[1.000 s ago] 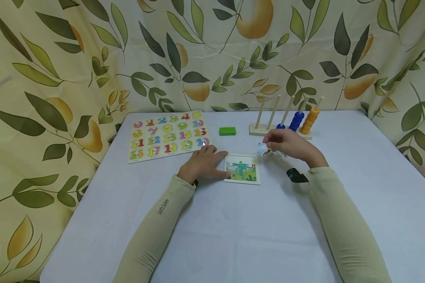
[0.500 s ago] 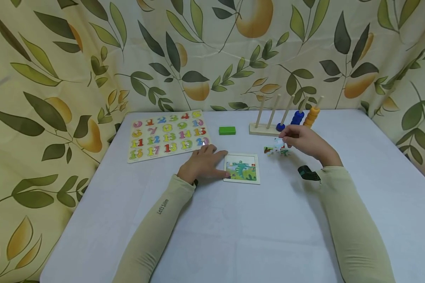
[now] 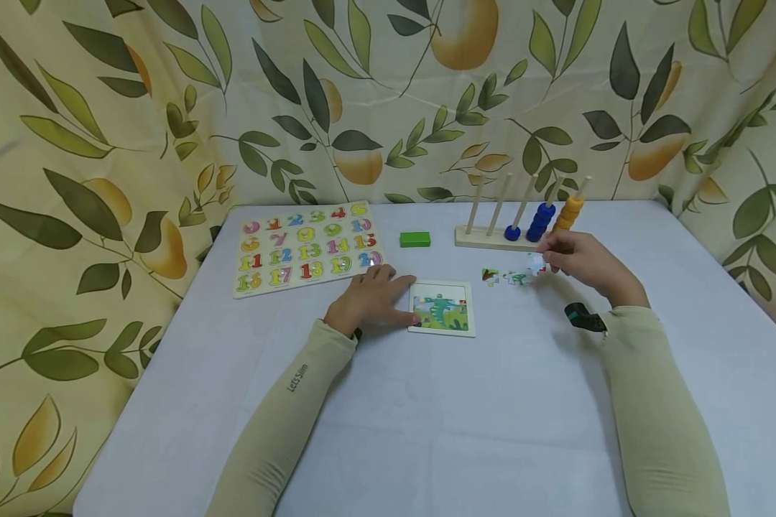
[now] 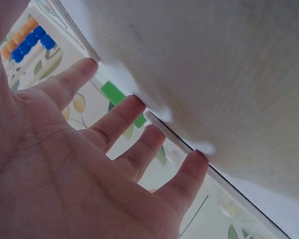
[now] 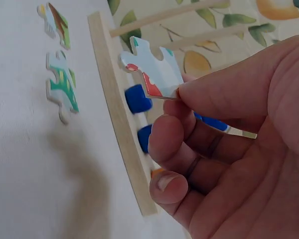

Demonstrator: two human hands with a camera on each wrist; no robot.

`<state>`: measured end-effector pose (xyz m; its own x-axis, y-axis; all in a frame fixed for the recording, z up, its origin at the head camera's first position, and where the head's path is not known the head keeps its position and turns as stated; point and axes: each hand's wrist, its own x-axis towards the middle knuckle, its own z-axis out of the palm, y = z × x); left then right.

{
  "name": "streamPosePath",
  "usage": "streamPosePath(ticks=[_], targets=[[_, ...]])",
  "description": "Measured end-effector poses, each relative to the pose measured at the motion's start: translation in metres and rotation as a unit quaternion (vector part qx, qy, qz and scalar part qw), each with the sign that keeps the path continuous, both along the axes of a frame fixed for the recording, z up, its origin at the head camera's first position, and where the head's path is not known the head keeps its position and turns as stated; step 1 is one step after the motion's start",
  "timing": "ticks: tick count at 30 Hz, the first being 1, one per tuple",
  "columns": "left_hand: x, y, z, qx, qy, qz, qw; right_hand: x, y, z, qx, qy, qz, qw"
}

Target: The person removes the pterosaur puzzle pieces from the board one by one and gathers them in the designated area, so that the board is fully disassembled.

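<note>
My right hand (image 3: 585, 264) pinches a light-blue jigsaw piece (image 5: 157, 69) with red patches between thumb and forefinger, just above the table. Two more jigsaw pieces lie on the cloth left of it: one with brown and green (image 3: 490, 276) and one with a green shape (image 5: 62, 84). My left hand (image 3: 373, 298) has its fingers spread, the thumb on the left edge of a white-framed puzzle tray (image 3: 442, 333) that shows a partly filled green dinosaur picture. In the left wrist view, the left fingertips (image 4: 192, 159) touch down on the table and the number board's edge.
A number board (image 3: 310, 248) lies at the back left, its near corner beside the left hand. A green block (image 3: 415, 239) sits behind the puzzle tray. A wooden peg stand (image 3: 485, 238) with blue and orange beads stands close behind the right hand.
My right hand has moved right with the pinched jigsaw piece, away from the puzzle tray, uncovering the two loose pieces. The left hand has stayed in place.
</note>
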<state>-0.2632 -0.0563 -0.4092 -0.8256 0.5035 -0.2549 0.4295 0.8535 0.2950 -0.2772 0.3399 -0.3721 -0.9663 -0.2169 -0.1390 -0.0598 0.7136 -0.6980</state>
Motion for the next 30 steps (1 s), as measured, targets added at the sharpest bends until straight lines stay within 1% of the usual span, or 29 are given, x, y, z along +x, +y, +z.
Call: streamPosePath(ticks=[9, 16, 23, 30], targets=[[0.0, -0.001, 0.0, 0.0, 0.004, -0.002, 1.0, 0.002, 0.022, -0.006, 0.017, -0.025, -0.018, 0.9994], [0.0, -0.001, 0.0, 0.001, 0.004, -0.002, 1.0, 0.003, 0.033, -0.013, 0.015, -0.048, -0.036, 0.9981], [-0.001, -0.001, -0.001, 0.005, 0.002, -0.004, 1.0, 0.0, 0.032, -0.019, 0.015, -0.055, -0.032, 0.9979], [-0.001, -0.002, -0.001, 0.007, -0.004, -0.008, 0.9999, -0.003, 0.029, -0.024, 0.033, -0.055, -0.02, 0.9978]])
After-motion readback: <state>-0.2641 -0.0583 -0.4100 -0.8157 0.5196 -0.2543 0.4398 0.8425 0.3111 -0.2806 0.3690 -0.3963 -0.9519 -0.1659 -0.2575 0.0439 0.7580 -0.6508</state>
